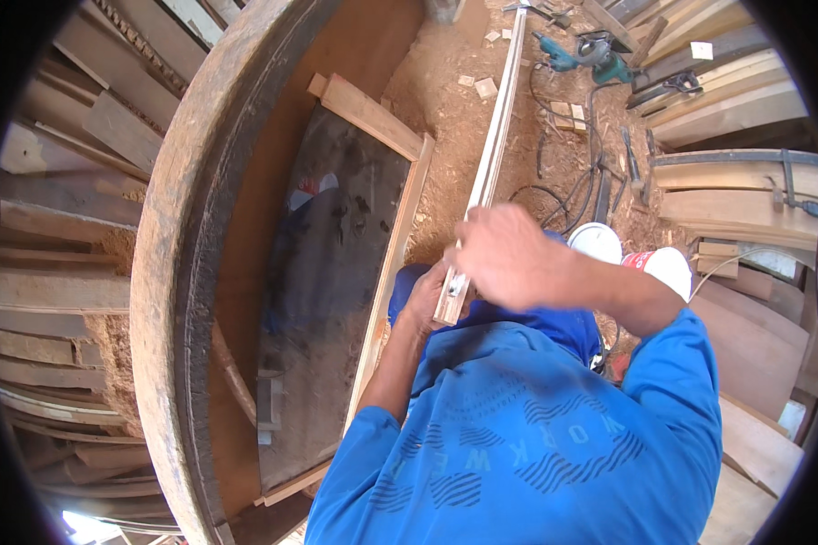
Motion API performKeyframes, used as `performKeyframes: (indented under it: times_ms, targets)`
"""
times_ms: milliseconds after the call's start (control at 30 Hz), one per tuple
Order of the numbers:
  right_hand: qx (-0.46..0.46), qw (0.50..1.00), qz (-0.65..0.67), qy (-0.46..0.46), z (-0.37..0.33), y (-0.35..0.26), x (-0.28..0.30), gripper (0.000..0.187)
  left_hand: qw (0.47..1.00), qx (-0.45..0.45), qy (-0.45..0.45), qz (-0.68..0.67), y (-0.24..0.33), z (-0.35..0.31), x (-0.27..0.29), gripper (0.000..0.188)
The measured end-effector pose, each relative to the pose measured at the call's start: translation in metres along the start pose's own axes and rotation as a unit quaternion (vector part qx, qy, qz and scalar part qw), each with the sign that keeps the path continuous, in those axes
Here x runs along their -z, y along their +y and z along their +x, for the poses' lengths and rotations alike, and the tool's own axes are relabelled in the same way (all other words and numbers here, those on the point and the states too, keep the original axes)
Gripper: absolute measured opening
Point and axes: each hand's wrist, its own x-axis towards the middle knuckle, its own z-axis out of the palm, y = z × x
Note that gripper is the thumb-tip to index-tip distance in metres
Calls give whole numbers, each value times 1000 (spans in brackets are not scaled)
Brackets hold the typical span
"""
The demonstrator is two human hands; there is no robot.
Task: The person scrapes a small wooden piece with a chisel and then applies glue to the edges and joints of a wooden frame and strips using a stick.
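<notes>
A long, narrow wooden strip (502,127) runs from my lap away toward the far floor. My left hand (424,295) is wrapped round its near end. A small shiny metal piece (453,290) sits on the strip's top face close to that end. My right hand (509,254) is over the strip just beyond the metal piece, its fingers bent and smeared by motion. Whether those fingers hold anything cannot be made out.
Left of me stands a curved wooden workpiece (168,245) beside a framed dark, glossy panel (336,227). Shavings cover the floor. A teal power tool (600,64), black cords (593,136) and a white round lid (595,241) lie to the right. Boards (736,113) are stacked at both sides.
</notes>
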Motion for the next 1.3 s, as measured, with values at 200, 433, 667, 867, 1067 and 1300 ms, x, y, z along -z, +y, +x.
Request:
performKeyframes:
  times_ms: [200,433,667,867,1067,1300]
  targets:
    - [-10,997,75,23,-33,10,-9,17,988,-45,22,146,9,-6,-10,36]
    - [-93,995,28,5,-47,7,-19,18,969,-118,49,211,-10,-1,-33,41]
    - [26,991,134,11,-52,-2,-9,16,984,-88,9,154,-5,-10,-36,38]
    - [-94,992,59,59,-48,13,-14,15,993,-49,-56,86,-2,-5,-18,37]
    - [-57,990,118,50,-85,15,6,16,998,-22,-52,39,-7,1,-17,39]
    - [-259,853,374,255,-176,52,-21,16,995,-2,-102,3,-13,2,-22,47]
